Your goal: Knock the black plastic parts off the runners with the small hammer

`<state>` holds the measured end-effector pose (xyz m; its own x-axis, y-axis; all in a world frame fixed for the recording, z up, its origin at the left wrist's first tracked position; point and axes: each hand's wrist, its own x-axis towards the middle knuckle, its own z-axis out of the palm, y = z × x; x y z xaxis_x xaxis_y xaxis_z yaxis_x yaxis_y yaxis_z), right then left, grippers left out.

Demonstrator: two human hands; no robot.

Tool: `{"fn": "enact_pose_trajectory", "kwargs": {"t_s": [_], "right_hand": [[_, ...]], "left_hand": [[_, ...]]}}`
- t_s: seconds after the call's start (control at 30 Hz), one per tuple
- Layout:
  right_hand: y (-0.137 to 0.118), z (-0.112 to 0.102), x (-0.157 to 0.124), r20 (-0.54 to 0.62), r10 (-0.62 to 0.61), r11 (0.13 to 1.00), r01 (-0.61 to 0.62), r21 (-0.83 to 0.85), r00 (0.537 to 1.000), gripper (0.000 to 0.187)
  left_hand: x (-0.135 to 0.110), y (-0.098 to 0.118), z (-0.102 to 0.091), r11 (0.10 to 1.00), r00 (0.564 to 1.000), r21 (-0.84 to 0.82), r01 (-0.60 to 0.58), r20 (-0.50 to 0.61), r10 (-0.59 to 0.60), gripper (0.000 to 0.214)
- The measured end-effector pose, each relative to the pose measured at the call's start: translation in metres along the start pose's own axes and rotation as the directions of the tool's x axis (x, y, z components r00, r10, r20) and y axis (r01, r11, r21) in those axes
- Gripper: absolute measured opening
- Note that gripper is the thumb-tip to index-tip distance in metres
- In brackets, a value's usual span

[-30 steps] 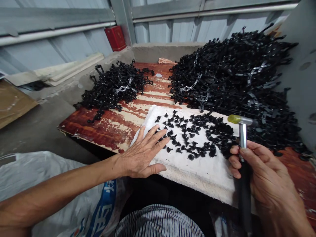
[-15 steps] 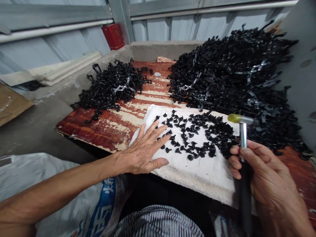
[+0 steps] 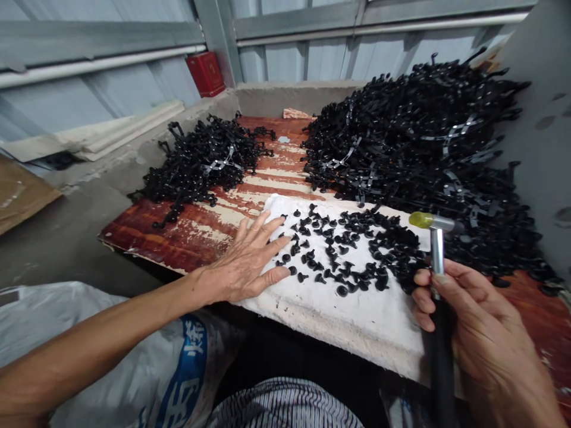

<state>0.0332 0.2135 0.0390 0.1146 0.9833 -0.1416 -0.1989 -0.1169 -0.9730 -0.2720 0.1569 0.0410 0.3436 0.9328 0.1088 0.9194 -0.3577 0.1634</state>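
Observation:
My left hand (image 3: 245, 258) is spread flat, palm down, over the left edge of a white cloth-covered pad (image 3: 339, 321). Its fingertips reach the nearest of many small black mushroom-shaped pieces (image 3: 330, 255) scattered across the pad; I cannot tell whether they touch. On the right, my right hand (image 3: 477, 315) is wrapped round the black grip of a small mallet (image 3: 438, 252). The mallet stands roughly upright, its metal head with a yellow-green face pointing left, above the pad's right edge. The pieces lie densest near the mallet.
A large heap of black jointed metal parts (image 3: 410, 131) rises at the back right, a smaller heap (image 3: 200, 160) at the back left. Both lie on a worn red-brown board (image 3: 165, 232). A red box (image 3: 206, 74) stands in the corner; a white sack (image 3: 111, 362) is at lower left.
My left hand has slid a little to the left across the pad, away from the black pieces. The mallet in my right hand has hardly moved.

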Motion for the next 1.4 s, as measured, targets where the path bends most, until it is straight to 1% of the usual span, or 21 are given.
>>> {"fn": "enact_pose_trajectory", "kwargs": {"t_s": [0.07, 0.13, 0.3, 0.5, 0.6, 0.67, 0.77, 0.83, 0.93, 1.0, 1.07, 1.2, 1.3, 1.4], "right_hand": [[0.0, 0.0, 0.0, -0.006, 0.003, 1.0, -0.003, -0.002, 1.0, 0.043], [-0.001, 0.001, 0.0, -0.017, 0.011, 1.0, -0.011, -0.004, 1.0, 0.044], [-0.001, 0.001, 0.0, -0.025, 0.017, 1.0, -0.018, -0.006, 1.0, 0.044], [0.0, -0.002, 0.0, -0.009, 0.009, 1.0, -0.009, -0.015, 1.0, 0.04], [0.001, -0.001, 0.001, -0.004, 0.014, 1.0, -0.014, -0.019, 1.0, 0.041], [0.0, 0.0, 0.001, -0.011, 0.021, 1.0, -0.021, -0.018, 1.0, 0.044], [-0.001, 0.001, 0.001, -0.016, 0.034, 0.999, -0.034, -0.022, 0.999, 0.046], [-0.001, 0.001, 0.0, -0.016, 0.042, 0.999, -0.043, -0.033, 0.999, 0.046], [-0.001, 0.001, -0.002, -0.024, 0.052, 0.998, -0.053, -0.045, 0.998, 0.046], [-0.001, 0.001, -0.003, -0.043, 0.055, 0.998, -0.057, -0.042, 0.998, 0.046], [-0.003, 0.002, -0.003, -0.066, 0.064, 0.997, -0.066, -0.042, 0.996, 0.048], [-0.008, 0.006, -0.004, -0.082, 0.102, 0.993, -0.106, -0.048, 0.991, 0.05], [-0.009, 0.008, -0.003, -0.092, 0.112, 0.993, -0.116, -0.037, 0.989, 0.049], [-0.006, 0.005, -0.002, -0.067, 0.097, 0.995, -0.098, -0.011, 0.993, 0.046]], "left_hand": [[-0.003, -0.002, -0.002, 0.999, 0.999, -0.002, 0.032, -0.028, -0.032, 0.065], [-0.003, -0.001, -0.003, 0.999, 0.999, -0.014, 0.029, -0.036, -0.03, 0.067], [0.007, 0.006, -0.002, 0.999, 1.0, -0.034, -0.012, -0.023, 0.012, 0.068], [0.026, 0.016, -0.004, 0.997, 0.995, -0.014, -0.08, 0.058, 0.081, 0.069], [0.03, 0.015, -0.006, 0.993, 0.993, -0.045, -0.113, 0.036, 0.115, 0.068], [0.026, 0.011, -0.007, 0.992, 0.994, -0.071, -0.105, -0.004, 0.105, 0.066], [0.012, 0.004, -0.009, 0.99, 0.997, -0.121, -0.072, -0.045, 0.066, 0.062], [0.002, 0.003, -0.009, 0.987, 0.998, -0.154, -0.047, -0.036, 0.042, 0.059], [-0.009, 0.006, -0.007, 0.98, 1.0, -0.196, -0.025, 0.01, 0.028, 0.057], [-0.013, 0.009, -0.005, 0.975, 0.999, -0.221, -0.036, 0.03, 0.044, 0.056], [-0.012, 0.01, -0.005, 0.968, 0.998, -0.243, -0.052, 0.027, 0.061, 0.056], [-0.002, 0.007, -0.007, 0.958, 0.999, -0.283, -0.049, -0.034, 0.041, 0.052], [0.016, 0.0, -0.009, 0.962, 0.997, -0.269, -0.043, -0.072, 0.024, 0.05], [0.036, -0.006, -0.01, 0.975, 0.997, -0.22, -0.041, -0.068, 0.027, 0.051]]}}
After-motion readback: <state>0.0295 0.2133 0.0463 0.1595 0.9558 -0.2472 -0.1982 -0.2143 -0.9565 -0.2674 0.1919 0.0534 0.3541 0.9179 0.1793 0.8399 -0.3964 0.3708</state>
